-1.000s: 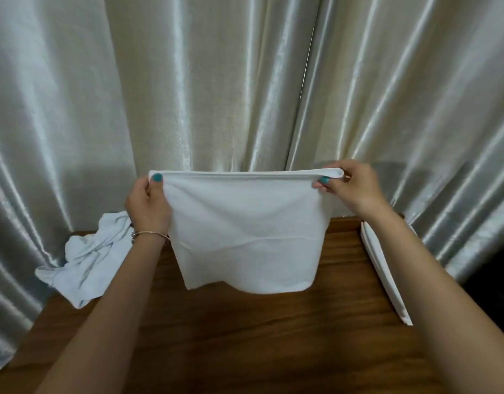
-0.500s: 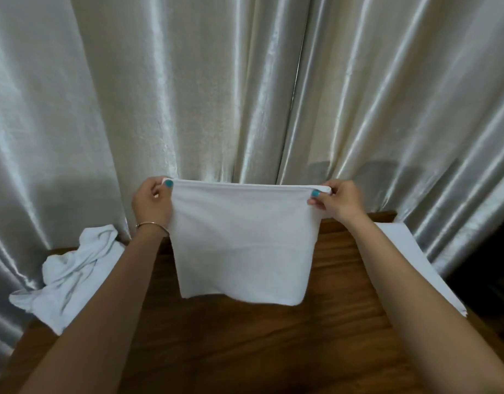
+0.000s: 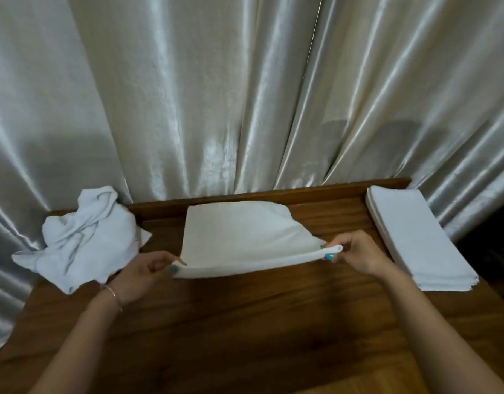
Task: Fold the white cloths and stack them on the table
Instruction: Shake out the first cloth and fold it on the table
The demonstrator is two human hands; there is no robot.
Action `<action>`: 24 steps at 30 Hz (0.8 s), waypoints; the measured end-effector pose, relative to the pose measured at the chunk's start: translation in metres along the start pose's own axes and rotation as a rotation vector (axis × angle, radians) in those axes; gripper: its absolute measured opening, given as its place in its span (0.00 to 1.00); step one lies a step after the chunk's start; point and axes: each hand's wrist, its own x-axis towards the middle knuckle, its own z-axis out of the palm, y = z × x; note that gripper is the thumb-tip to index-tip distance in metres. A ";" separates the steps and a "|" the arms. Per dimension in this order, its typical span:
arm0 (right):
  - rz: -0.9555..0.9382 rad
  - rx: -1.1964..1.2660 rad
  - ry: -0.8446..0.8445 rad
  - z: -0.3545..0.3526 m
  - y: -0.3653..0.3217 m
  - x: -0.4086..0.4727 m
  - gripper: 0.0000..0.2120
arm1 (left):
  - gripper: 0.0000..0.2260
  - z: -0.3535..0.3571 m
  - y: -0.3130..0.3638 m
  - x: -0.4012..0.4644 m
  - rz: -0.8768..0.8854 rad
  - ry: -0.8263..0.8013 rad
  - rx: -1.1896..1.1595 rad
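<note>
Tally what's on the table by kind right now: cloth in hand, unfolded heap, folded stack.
Cloth being laid down, held by left hand and right hand: 1
Crumpled heap of unfolded cloths: 1
Folded stack: 1
Total: 3 groups; layers inside the heap and the stack cannot be counted.

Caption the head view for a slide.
Both hands, left hand and right hand, pinch a half-folded white cloth over the wooden table, between crumpled pile and folded stack.
</note>
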 end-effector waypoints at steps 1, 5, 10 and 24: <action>0.035 -0.014 -0.069 0.011 0.015 -0.005 0.13 | 0.12 0.009 -0.014 -0.005 -0.051 -0.085 0.008; 0.155 -0.045 -0.252 0.044 0.060 -0.029 0.11 | 0.09 0.043 -0.048 -0.018 -0.233 -0.388 0.044; 0.218 -0.109 -0.438 0.059 0.085 -0.045 0.11 | 0.08 0.066 -0.068 -0.023 -0.307 -0.668 0.161; 0.139 -0.212 -0.180 0.066 0.022 0.102 0.05 | 0.13 0.094 -0.014 0.129 -0.047 -0.310 0.420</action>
